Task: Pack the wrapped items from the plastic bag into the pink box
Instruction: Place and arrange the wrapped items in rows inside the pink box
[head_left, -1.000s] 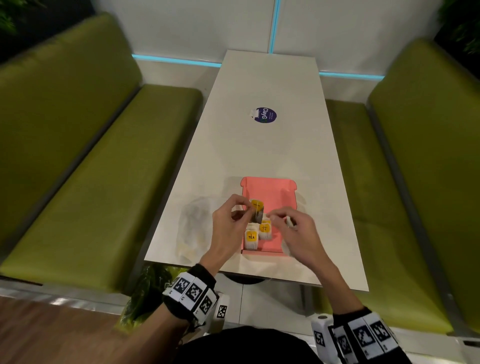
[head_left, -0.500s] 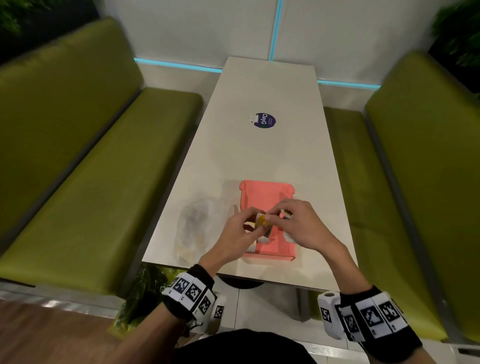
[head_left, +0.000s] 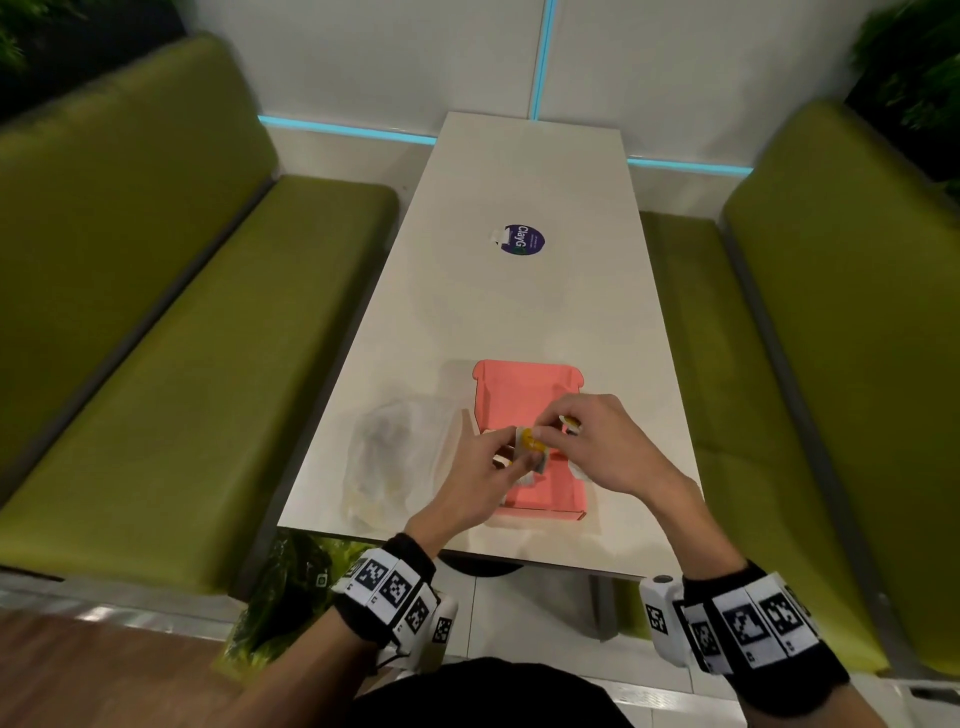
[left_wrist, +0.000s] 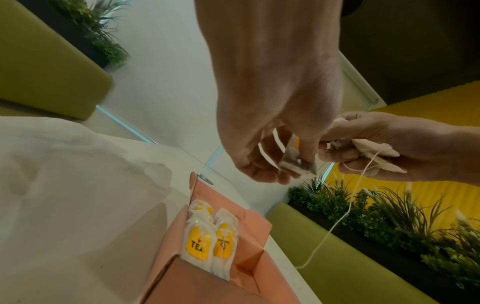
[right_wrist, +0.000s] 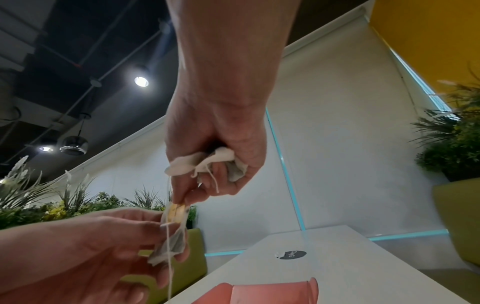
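Observation:
The pink box (head_left: 519, 395) lies open near the table's front edge, with wrapped tea bags (left_wrist: 198, 244) with yellow labels standing in a row inside it. Above the box my left hand (head_left: 511, 457) pinches one tea bag (left_wrist: 296, 162) between thumb and fingers. My right hand (head_left: 550, 436) pinches that same bag's yellow tag (right_wrist: 176, 211) and also holds crumpled tea bags (right_wrist: 215, 162) in its palm. A white string (left_wrist: 337, 222) dangles from them. The clear plastic bag (head_left: 395, 457) lies crumpled left of the box.
A round purple sticker (head_left: 523, 240) sits mid-table. Green benches (head_left: 182, 364) flank the white table (head_left: 519, 171) on both sides. Plants (left_wrist: 389, 216) stand behind the right bench.
My right hand has come up to the tea bag held by my left hand and now pinches its tag. Both hands have drifted slightly right over the box.

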